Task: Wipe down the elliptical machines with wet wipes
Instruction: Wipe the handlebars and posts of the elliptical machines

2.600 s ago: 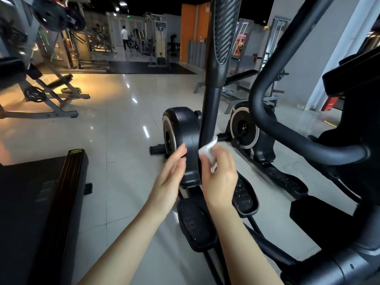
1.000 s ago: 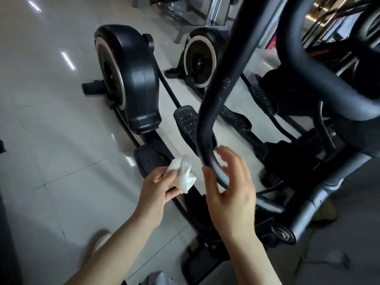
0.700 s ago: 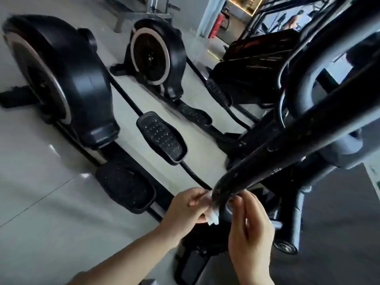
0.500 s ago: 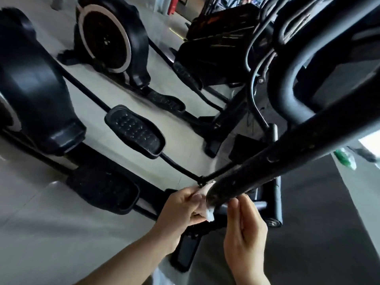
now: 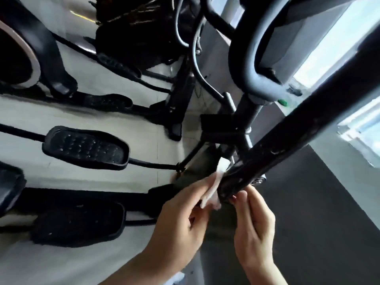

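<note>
Where the thick black arm bar [image 5: 292, 138] of the nearest elliptical slants down from the upper right of the frame to just right of centre, a white wet wipe [image 5: 213, 186] is pressed against its lower end. It is a single wipe, crumpled and folded over itself, thin enough to look faintly pink along its bottom edge, and it lies against the left side of the bar, which shines with streaks and pale scuffs. The left hand [image 5: 181, 219], reaching up from the lower middle of the frame, has its fingers curled round the wipe and holds it to the bar. The right hand [image 5: 253, 221], just beside it on the lower right, holds nothing; its fingers are fairly straight and their tips touch the underside of the bar's end. Two hands, two bare forearms, one wipe. On the left half of the frame I count four black foot pedals: a studded one [image 5: 86, 148] at centre left, a darker one [image 5: 80, 223] below it, and two smaller ones further off, at [image 5: 109, 101] and at [image 5: 119, 65]. One flywheel housing [image 5: 30, 48] with a pale ring fills the upper left. A curved black handlebar [image 5: 244, 52] loops across the upper right, with bright windows [image 5: 339, 38] behind it. Pale glossy floor [image 5: 61, 264] lies under the pedals, and a dark mat [image 5: 318, 212] covers the lower right.
</note>
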Action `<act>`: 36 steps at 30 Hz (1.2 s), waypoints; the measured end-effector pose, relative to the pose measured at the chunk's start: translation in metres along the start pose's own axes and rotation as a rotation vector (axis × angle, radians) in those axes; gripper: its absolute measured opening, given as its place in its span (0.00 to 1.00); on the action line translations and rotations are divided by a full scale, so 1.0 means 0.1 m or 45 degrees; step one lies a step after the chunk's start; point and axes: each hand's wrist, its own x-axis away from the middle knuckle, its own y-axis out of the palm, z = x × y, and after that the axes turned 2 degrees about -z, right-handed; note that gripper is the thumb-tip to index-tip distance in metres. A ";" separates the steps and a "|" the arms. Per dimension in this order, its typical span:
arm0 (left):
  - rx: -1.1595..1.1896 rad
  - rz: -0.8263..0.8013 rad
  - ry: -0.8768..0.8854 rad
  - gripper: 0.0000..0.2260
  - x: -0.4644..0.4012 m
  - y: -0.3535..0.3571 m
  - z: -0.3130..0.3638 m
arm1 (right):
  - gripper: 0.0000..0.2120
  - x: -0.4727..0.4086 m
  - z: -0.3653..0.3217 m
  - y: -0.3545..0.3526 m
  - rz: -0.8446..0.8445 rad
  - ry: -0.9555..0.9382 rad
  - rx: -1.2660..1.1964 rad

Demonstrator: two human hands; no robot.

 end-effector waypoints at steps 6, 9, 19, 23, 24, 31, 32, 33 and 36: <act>-0.097 -0.207 -0.101 0.19 -0.25 -0.09 -0.50 | 0.17 0.16 -0.45 0.41 0.412 0.356 -0.104; -0.096 -0.285 0.052 0.17 -0.35 -0.16 -0.50 | 0.18 0.26 -0.67 0.53 0.565 0.429 -0.071; -0.154 -0.240 0.677 0.17 -1.28 -0.22 0.70 | 0.13 0.24 -1.24 0.65 1.010 0.294 0.120; -0.167 -0.293 0.619 0.19 -1.26 -0.22 0.66 | 0.13 0.21 -1.26 0.64 1.054 0.263 0.205; -0.147 -0.312 0.591 0.18 -1.20 -0.24 0.56 | 0.13 0.22 -1.25 0.64 1.057 0.275 0.239; -0.074 -0.466 0.377 0.19 -0.87 -0.32 0.00 | 0.13 0.18 -1.13 0.68 1.015 0.412 0.461; -0.033 -0.473 0.357 0.22 -0.88 -0.31 -0.04 | 0.12 0.15 -1.11 0.68 1.006 0.414 0.447; -0.004 -0.480 0.338 0.26 -0.89 -0.31 -0.06 | 0.12 0.13 -1.11 0.67 1.003 0.411 0.426; 0.134 -0.495 0.233 0.21 -1.00 -0.28 0.12 | 0.11 0.10 -1.18 0.62 0.995 0.389 0.352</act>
